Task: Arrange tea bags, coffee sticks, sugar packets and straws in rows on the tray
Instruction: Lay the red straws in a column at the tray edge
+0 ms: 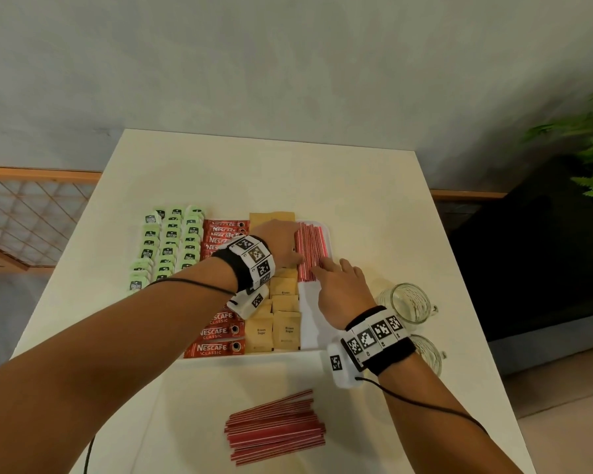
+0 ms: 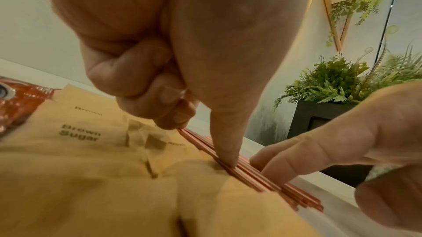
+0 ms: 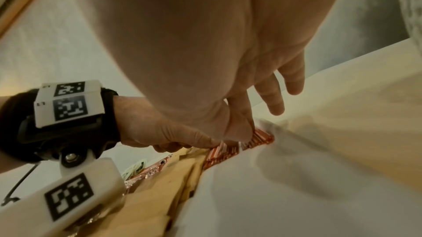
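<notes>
Both grips met over the red straws (image 1: 310, 251) at the far right of the white tray (image 1: 309, 323) in the head view: the left hand (image 1: 281, 246) lay on the bundle's left edge with its thumb stretched along it, and the right hand (image 1: 341, 285) pressed flat, straight fingers onto the near ends of the same bundle. Left of the left hand ran the brown sugar packets (image 1: 283, 323), then the red coffee sticks (image 1: 220, 331), then the green tea bags (image 1: 166, 248) in rows. Near the wearer, well behind both hands, a loose pile of straws (image 1: 274, 429) lay on the white desk (image 1: 391, 206), and two glass mugs (image 1: 406, 302) stood just right of the right wrist. From the left wrist, the left hand (image 2: 182, 46) had its thumb tip pressed down on the straws (image 2: 251, 172) while its other fingers (image 2: 137, 78) curled inward, clenched but wrapped round nothing that could be made out; the right hand's fingers (image 2: 285, 157) touched the straws from the other side, and sugar packets (image 2: 91, 150) filled the space below. From the right wrist, the right hand (image 3: 228, 60) reached out relaxed and released, fingertips (image 3: 239, 132) resting on the straw ends (image 3: 228, 150), with the left hand (image 3: 160, 132) touching it just beside.
</notes>
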`<state>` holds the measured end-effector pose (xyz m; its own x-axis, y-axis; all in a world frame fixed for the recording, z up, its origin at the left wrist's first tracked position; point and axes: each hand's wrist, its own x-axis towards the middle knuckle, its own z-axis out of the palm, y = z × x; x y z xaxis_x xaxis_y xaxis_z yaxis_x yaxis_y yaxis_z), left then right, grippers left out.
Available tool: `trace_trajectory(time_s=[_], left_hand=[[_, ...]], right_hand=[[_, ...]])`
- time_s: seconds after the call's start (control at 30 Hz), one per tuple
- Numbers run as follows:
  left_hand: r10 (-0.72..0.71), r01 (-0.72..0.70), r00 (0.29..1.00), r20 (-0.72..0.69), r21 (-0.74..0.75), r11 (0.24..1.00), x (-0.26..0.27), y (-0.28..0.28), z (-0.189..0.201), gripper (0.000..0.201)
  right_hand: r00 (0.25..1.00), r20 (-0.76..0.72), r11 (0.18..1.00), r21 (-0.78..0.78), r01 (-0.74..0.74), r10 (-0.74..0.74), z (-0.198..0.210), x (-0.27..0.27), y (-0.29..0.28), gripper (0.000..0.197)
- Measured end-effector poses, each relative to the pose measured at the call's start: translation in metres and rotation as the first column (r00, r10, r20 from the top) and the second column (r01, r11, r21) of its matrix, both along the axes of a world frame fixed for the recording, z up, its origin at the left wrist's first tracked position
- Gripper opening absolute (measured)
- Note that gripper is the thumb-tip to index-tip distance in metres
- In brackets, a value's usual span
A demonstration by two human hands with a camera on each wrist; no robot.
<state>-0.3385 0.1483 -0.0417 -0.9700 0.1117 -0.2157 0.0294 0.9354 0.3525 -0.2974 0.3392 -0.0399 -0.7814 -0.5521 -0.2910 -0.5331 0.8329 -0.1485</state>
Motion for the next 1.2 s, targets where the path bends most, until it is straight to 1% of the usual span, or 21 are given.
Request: trace_trajectory(time_s=[0.13,0.2,0.27,0.43,0.6,0.67,0.87,0.93,1.0,1.03,1.1,1.2], left_hand=[[-0.007,0.007,1.000,-0.004,-0.035,0.999,0.000,0.000,-0.002,0.032],[0.002,-0.002,1.000,0.002,-0.035,0.999,-0.001,-0.001,-0.003,0.033],[0.004,-0.003,1.000,0.011,-0.037,0.999,-0.002,-0.001,-0.004,0.034],[0.005,-0.005,1.000,-0.001,-0.030,1.000,0.000,-0.002,-0.004,0.035],[-0.041,0.040,0.999,-0.017,-0.079,0.996,0.003,0.003,-0.002,0.054],[-0.055,0.054,0.998,-0.014,-0.089,0.995,0.004,0.006,-0.002,0.055],[-0.067,0.065,0.998,-0.022,-0.078,0.995,0.008,0.011,0.002,0.044],[-0.068,0.066,0.997,-0.031,-0.062,0.996,0.011,0.011,0.005,0.049],[-0.074,0.071,0.997,-0.035,-0.085,0.994,0.015,0.010,0.008,0.061],[-0.074,0.070,0.997,-0.034,-0.096,0.993,0.018,0.009,0.007,0.064],[-0.071,0.068,0.997,-0.024,-0.107,0.992,0.022,0.009,0.004,0.061],[-0.061,0.060,0.998,-0.010,-0.121,0.991,0.024,0.011,-0.001,0.050]], right_hand=[[1.000,0.005,1.000,-0.006,0.013,-0.013,-0.004,0.002,0.001,0.069],[1.000,-0.006,1.000,0.004,0.001,-0.001,-0.005,0.003,0.000,0.071],[1.000,-0.010,1.000,0.012,0.004,-0.004,-0.006,0.003,0.000,0.068],[1.000,0.013,1.000,-0.003,0.016,-0.016,0.002,0.001,0.001,0.053],[0.999,0.032,1.000,0.010,0.019,-0.019,0.008,0.001,0.004,0.038],[0.999,0.039,0.999,0.000,0.035,-0.034,0.009,0.001,0.005,0.037],[0.999,-0.023,0.998,-0.055,0.029,-0.031,0.009,0.006,0.012,0.038],[0.999,-0.022,0.998,-0.054,0.039,-0.041,0.010,0.010,0.017,0.040],[0.999,-0.016,0.998,-0.042,0.044,-0.044,0.011,0.016,0.021,0.039],[0.999,-0.010,0.999,-0.031,0.040,-0.040,0.011,0.019,0.023,0.039],[0.999,0.014,0.999,-0.021,0.037,-0.037,0.011,0.024,0.024,0.040],[0.999,0.022,0.999,-0.015,0.029,-0.029,0.012,0.026,0.022,0.042]])
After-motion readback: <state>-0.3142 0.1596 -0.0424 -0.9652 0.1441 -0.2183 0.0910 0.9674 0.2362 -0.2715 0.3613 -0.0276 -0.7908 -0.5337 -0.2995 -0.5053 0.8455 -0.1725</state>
